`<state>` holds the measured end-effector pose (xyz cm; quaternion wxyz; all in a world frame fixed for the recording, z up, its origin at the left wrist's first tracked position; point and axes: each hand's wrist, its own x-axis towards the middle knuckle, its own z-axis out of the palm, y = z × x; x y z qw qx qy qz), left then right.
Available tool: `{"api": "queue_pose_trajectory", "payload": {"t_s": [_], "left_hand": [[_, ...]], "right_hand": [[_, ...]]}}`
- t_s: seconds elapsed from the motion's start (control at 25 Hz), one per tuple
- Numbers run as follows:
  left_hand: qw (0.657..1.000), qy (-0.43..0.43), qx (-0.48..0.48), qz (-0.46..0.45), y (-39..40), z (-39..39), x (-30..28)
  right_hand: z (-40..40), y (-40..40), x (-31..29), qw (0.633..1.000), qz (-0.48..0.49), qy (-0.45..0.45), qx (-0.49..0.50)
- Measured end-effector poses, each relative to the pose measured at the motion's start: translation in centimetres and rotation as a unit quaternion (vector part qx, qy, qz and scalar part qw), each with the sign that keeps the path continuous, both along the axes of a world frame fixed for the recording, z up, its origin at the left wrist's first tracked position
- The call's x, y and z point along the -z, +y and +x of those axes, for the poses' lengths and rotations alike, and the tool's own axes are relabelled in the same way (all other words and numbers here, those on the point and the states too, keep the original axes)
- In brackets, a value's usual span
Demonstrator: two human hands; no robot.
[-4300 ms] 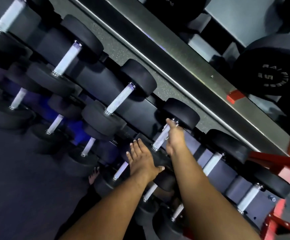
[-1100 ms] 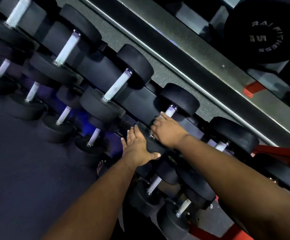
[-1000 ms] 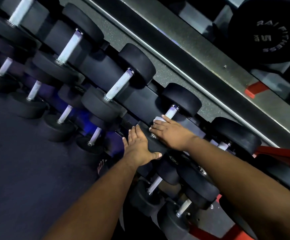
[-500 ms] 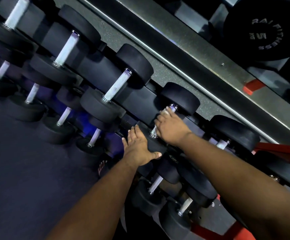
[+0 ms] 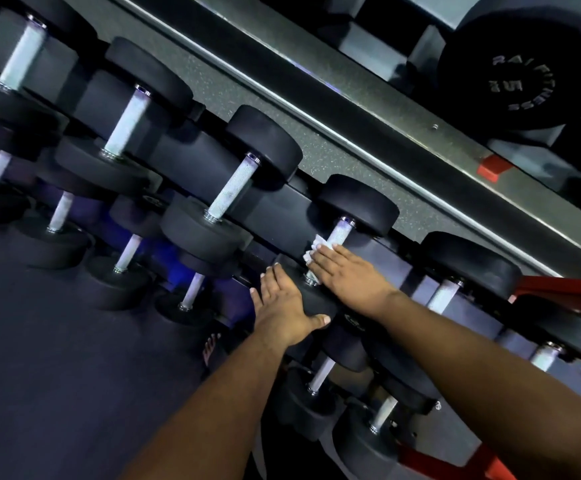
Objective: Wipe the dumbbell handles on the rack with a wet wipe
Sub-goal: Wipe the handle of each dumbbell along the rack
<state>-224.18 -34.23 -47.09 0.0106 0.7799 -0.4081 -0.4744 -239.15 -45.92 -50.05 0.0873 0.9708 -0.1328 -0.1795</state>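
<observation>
The right hand lies over the silver handle of one dumbbell on the top row of the rack, its fingers wrapped about the lower half of the bar with a white wet wipe caught beneath them — a crumpled corner of the wipe pokes out past the fingertips. The upper part of the handle shows bare, up to the black far head. The left hand rests flat against the near head of the same dumbbell, fingers straight and together, thumb hooked round its lower edge; its grip holds nothing.

Just left of this dumbbell on the same row stands a neighbouring dumbbell, with two more farther left. To its right another dumbbell is partly hidden by the right forearm. Below it, lower rows of smaller dumbbells run under both arms, which cover much of them. Beyond the dumbbell's far head lie a speckled strip of floor and a grey metal rail, and past those a large black weight plate with raised lettering. Red frame pieces show to the right.
</observation>
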Motion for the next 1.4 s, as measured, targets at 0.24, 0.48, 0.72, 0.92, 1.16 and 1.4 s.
{"api": "queue_pose_trajectory", "payload": {"t_s": [0.24, 0.48, 0.72, 0.92, 1.16, 1.4], "left_hand": [[0.998, 0.010, 0.048, 0.038, -0.4, 0.6, -0.3], [0.993, 0.039, 0.072, 0.081, -0.9, 1.2, -0.4], [0.993, 0.040, 0.077, 0.086, -1.2, 1.1, -0.4], [0.995, 0.026, 0.064, 0.066, -0.8, 0.9, -0.2], [0.996, 0.031, 0.055, 0.063, -0.7, 1.0, -0.3], [0.996, 0.032, 0.047, 0.067, -0.7, 1.0, -0.3]], "right_hand": [[1.2, -0.2, -0.3, 0.992, 0.033, -0.068, 0.098], [-3.8, 2.1, -0.9, 0.944, 0.259, -0.126, 0.162], [2.2, 3.2, -1.2, 0.398, 0.396, -0.438, 0.702], [7.8, -0.8, -2.1, 0.117, 0.452, -0.512, 0.721], [7.4, 3.4, -3.5, 0.364, 0.469, -0.320, 0.738], [5.9, -1.7, -0.8, 0.096, 0.556, -0.475, 0.675]]}}
